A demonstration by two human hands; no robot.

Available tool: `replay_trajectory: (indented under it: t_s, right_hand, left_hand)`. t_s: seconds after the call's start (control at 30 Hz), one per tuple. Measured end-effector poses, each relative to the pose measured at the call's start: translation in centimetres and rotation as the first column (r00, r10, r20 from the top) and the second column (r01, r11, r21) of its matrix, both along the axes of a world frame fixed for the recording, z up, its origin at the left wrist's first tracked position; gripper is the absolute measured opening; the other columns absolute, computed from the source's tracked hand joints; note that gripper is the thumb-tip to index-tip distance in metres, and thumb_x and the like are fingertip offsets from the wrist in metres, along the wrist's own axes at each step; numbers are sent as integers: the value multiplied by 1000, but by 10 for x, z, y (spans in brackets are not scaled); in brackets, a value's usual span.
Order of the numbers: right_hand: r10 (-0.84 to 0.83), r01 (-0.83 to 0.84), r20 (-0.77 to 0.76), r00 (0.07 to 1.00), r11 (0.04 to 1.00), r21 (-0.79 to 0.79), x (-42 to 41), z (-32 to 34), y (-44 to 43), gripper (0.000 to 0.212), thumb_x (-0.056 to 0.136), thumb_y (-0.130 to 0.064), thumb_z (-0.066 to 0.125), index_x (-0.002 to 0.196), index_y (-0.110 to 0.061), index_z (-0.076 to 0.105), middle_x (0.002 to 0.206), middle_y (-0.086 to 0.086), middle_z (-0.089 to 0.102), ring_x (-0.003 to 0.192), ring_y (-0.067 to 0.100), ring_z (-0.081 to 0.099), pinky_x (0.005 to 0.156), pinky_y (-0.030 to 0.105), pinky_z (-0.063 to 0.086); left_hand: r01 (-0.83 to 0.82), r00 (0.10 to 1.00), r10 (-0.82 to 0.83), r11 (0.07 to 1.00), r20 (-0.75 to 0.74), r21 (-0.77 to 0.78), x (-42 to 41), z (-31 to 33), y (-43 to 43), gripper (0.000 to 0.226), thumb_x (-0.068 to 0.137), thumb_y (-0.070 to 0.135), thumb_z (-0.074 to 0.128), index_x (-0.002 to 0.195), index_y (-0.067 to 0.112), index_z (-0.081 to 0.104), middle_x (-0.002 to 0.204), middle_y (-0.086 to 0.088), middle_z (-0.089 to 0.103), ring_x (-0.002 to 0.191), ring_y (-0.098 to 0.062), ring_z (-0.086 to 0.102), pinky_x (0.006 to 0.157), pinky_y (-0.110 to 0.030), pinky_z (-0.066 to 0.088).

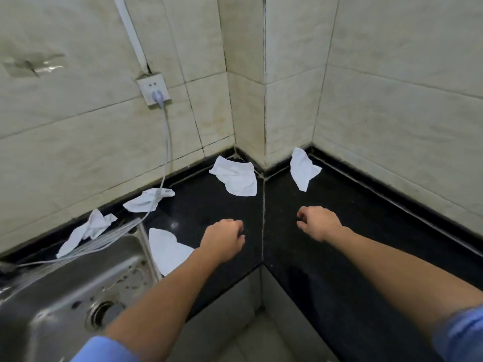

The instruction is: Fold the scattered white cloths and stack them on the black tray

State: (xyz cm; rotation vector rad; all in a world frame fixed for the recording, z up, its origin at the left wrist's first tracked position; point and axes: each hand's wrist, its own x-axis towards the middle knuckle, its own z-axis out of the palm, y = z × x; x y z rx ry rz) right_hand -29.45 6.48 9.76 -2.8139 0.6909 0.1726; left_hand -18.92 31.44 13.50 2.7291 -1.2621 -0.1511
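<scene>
Broadly, the counter [352, 231] holds five crumpled cloths [236, 177], scattered toward the walls. They look light, limp and thin, so I'd pinch a corner or edge. Left hand [222, 241] and right hand [320, 223] hover loosely curled, empty.

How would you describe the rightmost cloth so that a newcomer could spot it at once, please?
Find the tiled pillar jutting from the wall corner above the black counter. The white cloth lies just right of it, at the wall's foot. It alone lies right of the counter's seam.
</scene>
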Motion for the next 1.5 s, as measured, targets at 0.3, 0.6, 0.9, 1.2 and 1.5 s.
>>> replay_trajectory:
  t_s: [0.3,0.6,0.9,1.2,1.5]
  right_hand:
    - [-208,212,-62,976,974,82,73,-31,-50,32,91,-40,54,119,-26,58,111,0,65,100,24,62,81,37,51]
    - [-440,446,-74,895,876,183,171,-96,-145,40,90,-38,56,125,-18,56,120,10,60,108,31,58,84,37,49]
    - [-560,585,-181,809,796,153,218,-154,-184,45,89,-27,59,128,-8,44,125,21,48,111,40,52,88,43,46]
    - [-504,495,-10,864,844,205,182,-128,-160,22,91,-18,53,107,-11,66,115,18,53,98,38,56,79,36,46]
    - [-406,402,-21,914,895,195,61,-91,-88,17,84,-6,57,87,-17,69,110,4,55,94,28,60,85,37,49]
  left_hand:
    - [158,981,-151,986,-121,47,108,-36,-58,21,91,34,51,104,20,59,104,-1,63,96,-23,59,74,-36,45]
    - [128,967,-97,985,-236,117,177,-84,-112,19,91,32,50,102,20,59,100,0,62,92,-21,58,72,-33,42]
    - [47,954,9,983,-300,180,216,-115,-115,18,91,33,51,101,20,60,95,3,62,88,-18,59,72,-32,47]
    - [141,952,-96,980,-291,138,224,-113,-116,22,91,33,51,104,19,60,102,0,63,95,-21,59,75,-33,45]
    - [332,896,-291,941,-336,72,196,-104,-127,20,89,31,54,104,19,62,95,-1,67,91,-23,62,76,-34,49]
